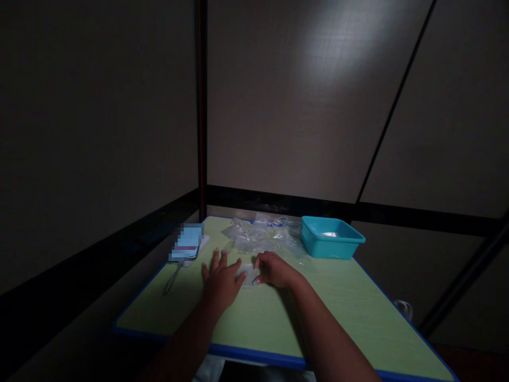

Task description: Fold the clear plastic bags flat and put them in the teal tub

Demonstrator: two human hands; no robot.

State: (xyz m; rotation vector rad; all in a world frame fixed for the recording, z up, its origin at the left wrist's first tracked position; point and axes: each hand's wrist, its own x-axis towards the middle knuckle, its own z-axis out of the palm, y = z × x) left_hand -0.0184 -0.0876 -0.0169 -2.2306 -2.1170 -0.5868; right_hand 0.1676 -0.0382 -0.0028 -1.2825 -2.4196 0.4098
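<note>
A small, clear plastic bag (248, 275) lies flat on the green table between my hands. My left hand (221, 281) rests palm down at its left, fingers spread on the tabletop and the thumb at the bag's edge. At the bag's right edge is my right hand (274, 269); its fingers are curled, with a gap between thumb and forefinger, and the tips touch or hover just over the plastic. Beyond both hands spreads a loose heap of clear plastic bags (254, 236).
A turquoise basin (332, 246) with something pale inside stands at the back right. On the left edge lies a phone (186, 243), its screen blurred out, with a strap (172, 281). The green table (345, 323) has a blue rim, and wall panels (286, 122) rise behind.
</note>
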